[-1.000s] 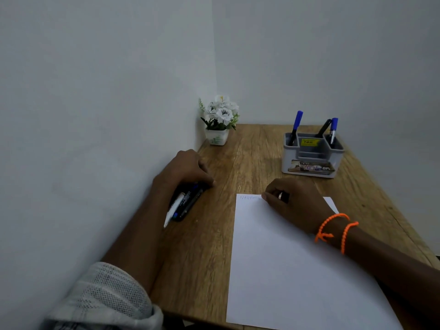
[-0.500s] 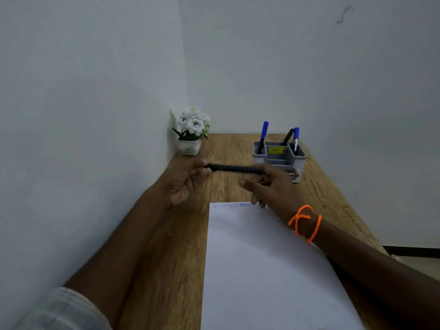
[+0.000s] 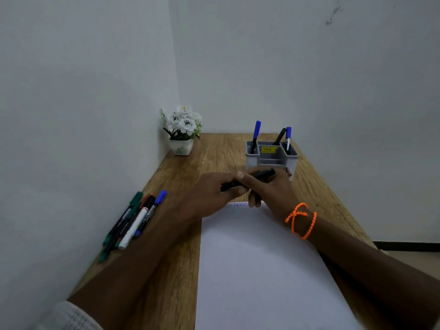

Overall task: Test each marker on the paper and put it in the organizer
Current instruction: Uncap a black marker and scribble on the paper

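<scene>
Both my hands hold one black marker (image 3: 262, 174) just above the far edge of the white paper (image 3: 257, 270). My left hand (image 3: 214, 191) grips its left end, and my right hand (image 3: 269, 189), with orange bead bracelets at the wrist, grips its right part. A small blue scribble (image 3: 239, 205) marks the paper's top edge. The grey organizer (image 3: 271, 157) stands behind my hands with three markers upright in it, two of them blue-capped. Several more markers (image 3: 133, 220) lie in a bunch by the left wall.
A white pot of artificial white flowers (image 3: 182, 132) stands in the far left corner of the wooden table (image 3: 221, 148). Walls close the table on the left and at the back. The table's right edge drops to the floor.
My hands have come closer together on the black marker. The left arm has shifted right, uncovering the bunch of markers by the wall.
</scene>
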